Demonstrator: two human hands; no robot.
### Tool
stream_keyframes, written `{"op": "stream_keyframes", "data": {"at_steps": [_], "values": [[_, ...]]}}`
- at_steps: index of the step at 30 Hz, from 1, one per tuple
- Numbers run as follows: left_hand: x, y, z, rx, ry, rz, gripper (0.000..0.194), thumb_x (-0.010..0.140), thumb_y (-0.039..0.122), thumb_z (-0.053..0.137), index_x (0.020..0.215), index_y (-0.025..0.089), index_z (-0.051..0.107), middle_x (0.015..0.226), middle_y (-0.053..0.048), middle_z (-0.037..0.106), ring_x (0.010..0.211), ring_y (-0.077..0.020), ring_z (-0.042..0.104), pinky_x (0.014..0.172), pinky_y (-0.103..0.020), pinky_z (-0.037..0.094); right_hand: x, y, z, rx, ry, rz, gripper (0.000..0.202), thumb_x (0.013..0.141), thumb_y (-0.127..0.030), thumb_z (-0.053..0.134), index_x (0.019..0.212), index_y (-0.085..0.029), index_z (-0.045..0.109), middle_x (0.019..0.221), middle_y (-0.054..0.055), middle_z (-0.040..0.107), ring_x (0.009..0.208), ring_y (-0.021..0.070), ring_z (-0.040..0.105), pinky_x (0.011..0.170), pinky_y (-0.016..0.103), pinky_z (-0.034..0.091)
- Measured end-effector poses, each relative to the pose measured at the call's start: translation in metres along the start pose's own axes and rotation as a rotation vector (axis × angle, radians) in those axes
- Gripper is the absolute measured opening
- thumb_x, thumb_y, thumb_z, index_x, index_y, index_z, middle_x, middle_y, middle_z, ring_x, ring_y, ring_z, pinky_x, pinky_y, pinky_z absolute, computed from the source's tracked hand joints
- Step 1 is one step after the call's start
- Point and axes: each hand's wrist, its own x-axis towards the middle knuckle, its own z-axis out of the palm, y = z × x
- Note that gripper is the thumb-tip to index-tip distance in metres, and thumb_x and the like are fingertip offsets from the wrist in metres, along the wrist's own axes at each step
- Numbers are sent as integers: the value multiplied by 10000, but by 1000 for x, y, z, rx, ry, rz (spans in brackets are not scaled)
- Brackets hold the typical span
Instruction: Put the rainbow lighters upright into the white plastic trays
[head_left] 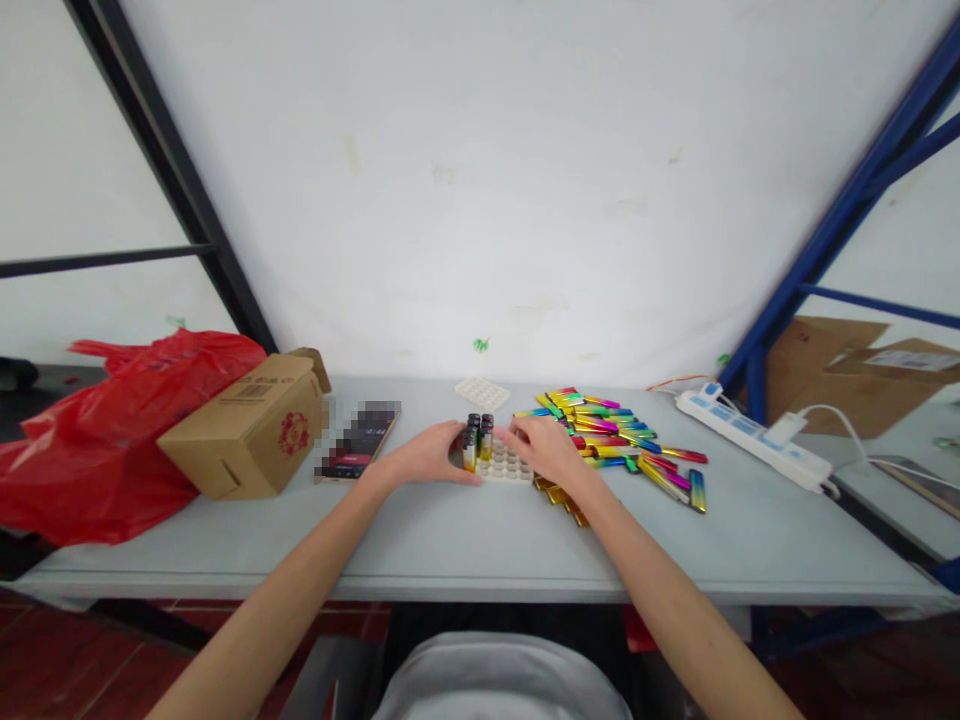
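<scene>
Several lighters (470, 450) with black tops and shiny yellow-silver bodies stand upright in the left part of a pale tray with rows of round holes (510, 463). My left hand (429, 455) curves around their left side, thumb and fingers apart, the thumb along the tray's near edge. Over the tray's right part, my right hand (551, 450) has its fingers bent together, tips close to the standing lighters. Whatever those fingers hold, if anything, is hidden. Right of that hand lies a loose pile of shiny multicoloured lighters (607, 430), with gold ones (559, 495) partly under my wrist.
Another pale holed tray (482, 392) lies near the wall. To the left are a phone (367, 440), partly pixelated, a cardboard box (244, 430) and a red plastic bag (127, 440). A white power strip (754, 440) lies at the right, beside a blue frame (832, 220).
</scene>
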Motion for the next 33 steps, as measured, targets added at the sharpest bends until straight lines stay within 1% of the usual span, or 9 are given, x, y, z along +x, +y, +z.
{"op": "stream_keyframes", "data": {"at_steps": [2,4,7,12,15,18,21,25,33], "values": [[0,0,0,13,4,-15,709,587,753,833,987,201,640,975,-75,712,860,-298,667,740,-370,498,1,17,-1,-95,89,126,431,1108,-452,445,933,-180,729,928,100,749,866,220,670,771,301,434],[1,0,0,26,1,-23,713,582,767,829,978,207,636,990,-82,715,877,-308,675,752,-378,505,2,36,-1,-209,153,261,302,1086,-340,494,1126,-146,722,1156,167,729,1075,269,660,900,339,458],[1,0,-1,30,-13,-17,708,598,766,823,998,212,635,1025,-90,722,902,-311,679,781,-388,517,1,61,-1,-299,105,388,352,1043,-290,562,1340,-128,657,1373,213,645,1272,316,585,1034,393,443],[-1,3,-2,10,8,-7,704,593,751,829,1003,210,644,1023,-90,723,902,-305,675,783,-389,525,1,74,-6,-283,-62,429,299,1058,-348,538,1190,-169,738,1271,176,708,1239,323,616,1020,427,460],[-1,4,-2,5,11,-10,682,587,756,826,964,217,644,970,-74,719,851,-289,668,746,-380,522,2,72,-9,-277,-65,452,233,1024,-344,599,1107,-203,765,1235,147,725,1194,322,643,1012,446,452],[-1,3,-2,3,17,-7,685,580,755,830,969,221,647,978,-70,719,869,-291,673,756,-378,525,2,72,-8,-276,-53,446,221,1011,-341,624,1124,-219,769,1222,131,740,1191,306,649,1042,449,425],[-1,2,-2,0,13,-6,691,584,753,832,987,223,647,1003,-74,722,896,-297,677,783,-383,529,5,73,-5,-285,-54,437,301,1032,-413,595,1170,-212,771,1247,145,739,1225,318,636,1064,462,411],[0,2,-1,-1,-8,-14,714,592,750,832,1019,209,646,1048,-98,723,938,-317,677,818,-401,535,15,72,-1,-321,-72,473,401,1037,-482,563,1053,-164,807,1231,206,737,1226,351,638,1053,479,426],[0,3,-2,2,5,-17,696,579,743,839,1001,220,654,1021,-79,727,911,-310,680,794,-389,534,26,69,4,-320,-38,593,344,984,-435,612,1037,-164,816,1143,206,767,1179,351,673,961,434,487]]}}
